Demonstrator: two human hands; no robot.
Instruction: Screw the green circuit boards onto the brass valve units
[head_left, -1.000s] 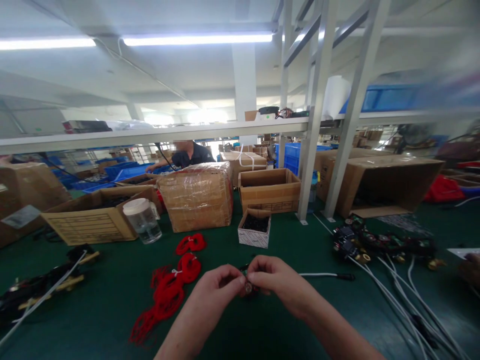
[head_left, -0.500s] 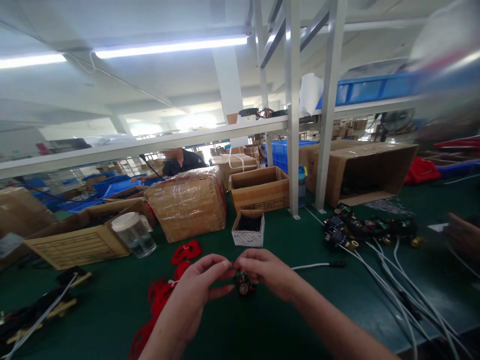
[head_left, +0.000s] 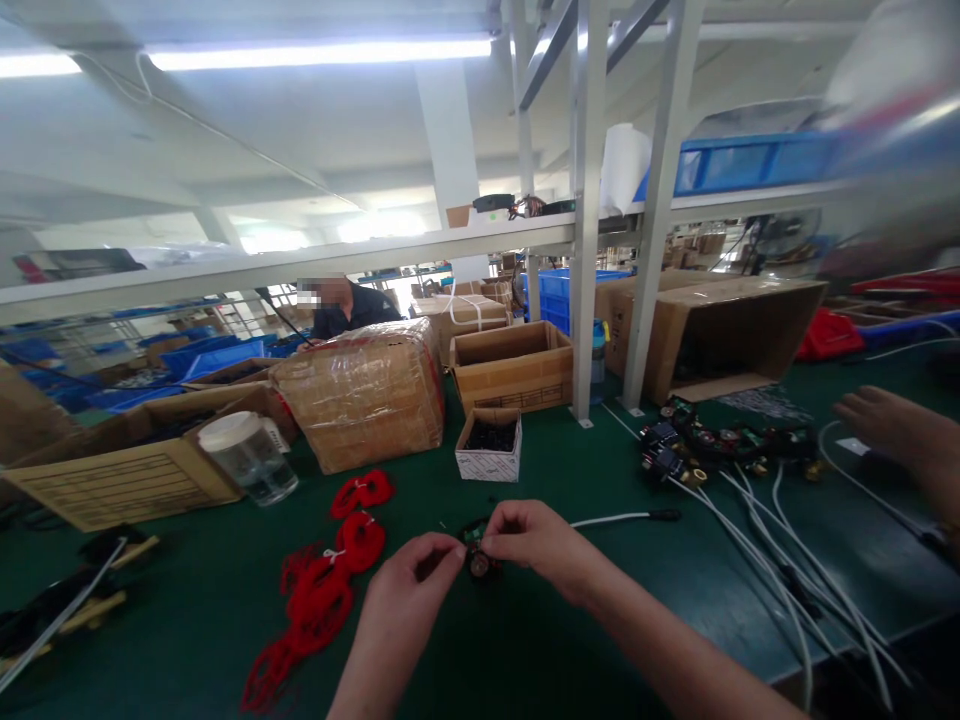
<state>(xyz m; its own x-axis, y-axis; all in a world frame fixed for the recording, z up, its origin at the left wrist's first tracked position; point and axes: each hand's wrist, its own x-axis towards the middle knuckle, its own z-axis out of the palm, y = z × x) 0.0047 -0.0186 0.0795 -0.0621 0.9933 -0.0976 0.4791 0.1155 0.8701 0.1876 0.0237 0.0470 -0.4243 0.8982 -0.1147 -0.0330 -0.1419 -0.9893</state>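
A small black unit (head_left: 478,566) with a green circuit board and a round, shiny part sits low over the bench in front of me. Thumb and forefinger of my left hand (head_left: 415,580) are pinched together at its left edge. My right hand (head_left: 534,545) pinches at its upper right side, fingers curled; the exact spots gripped are too small to make out. From beyond my right hand a white cable (head_left: 611,519) runs to a black connector. Bundles of red wire (head_left: 322,605) lie left of my hands. Behind them stands a small white box (head_left: 489,462) of black parts.
Similar units with brass fittings (head_left: 731,440) and white cables lie at right, near another person's hand (head_left: 896,425). A water jug (head_left: 251,460), a taped carton (head_left: 364,395) and an open carton (head_left: 514,375) line the back. A metal post (head_left: 589,300) rises there.
My left fingers have closed in to the unit's left edge, and my right fingers have shifted to its upper right. At right, the other person's hand has come further into view. The view has tilted slightly.
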